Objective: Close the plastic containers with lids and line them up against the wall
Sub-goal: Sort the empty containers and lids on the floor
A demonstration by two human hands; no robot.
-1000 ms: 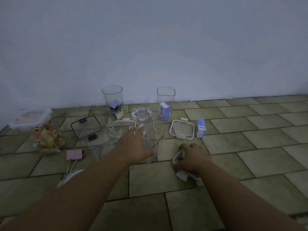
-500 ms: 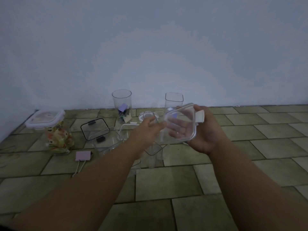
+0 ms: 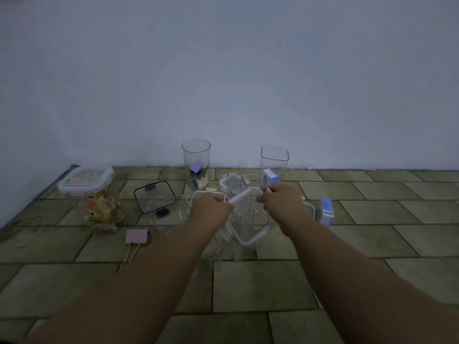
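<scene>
Head view: tiled floor (image 3: 248, 286) below a pale wall (image 3: 223, 70).
Hands: two, mid-frame; left hand (image 3: 211, 211) and right hand (image 3: 283, 206), fingers clamped on one white-rimmed clear lid (image 3: 248, 214), held tilted over a clear container whose outline is hard to tell.
Tall open containers: two by the wall, round one (image 3: 196, 162), square one (image 3: 274, 163).
Closed containers: one, lidded jar (image 3: 95, 197), left.
Black-rimmed lids: one (image 3: 155, 196).
Pink binder clips: one (image 3: 137, 236), lower left.
</scene>
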